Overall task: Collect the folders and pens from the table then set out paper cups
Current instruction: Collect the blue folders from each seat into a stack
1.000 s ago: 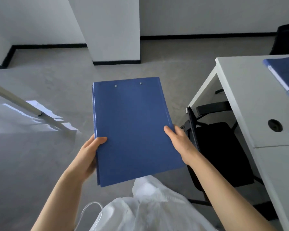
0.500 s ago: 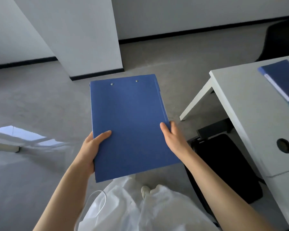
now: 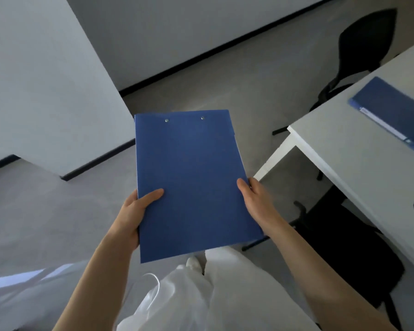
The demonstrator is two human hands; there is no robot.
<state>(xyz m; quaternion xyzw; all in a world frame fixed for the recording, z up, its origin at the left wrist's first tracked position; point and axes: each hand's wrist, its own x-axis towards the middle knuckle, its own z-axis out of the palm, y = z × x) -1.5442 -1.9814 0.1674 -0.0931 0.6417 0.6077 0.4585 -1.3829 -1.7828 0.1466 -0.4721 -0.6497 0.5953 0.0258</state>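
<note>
Above floor [image 3: 261, 87], hands gripping folder [image 3: 191, 177].

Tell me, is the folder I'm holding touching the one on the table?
Apart. The head view shows the held folder over the floor in both hands, with bare table between it and the table folder.

The near corner of the white rectangular table [image 3: 344, 161] is left bare, and a second blue plastic folder [image 3: 392, 113] is seen lying farther in along its top. Below the table's near edge the way is blocked by a black office chair [image 3: 344, 247]. Beyond the table's far side another black chair [image 3: 366, 44] is placed.
</note>
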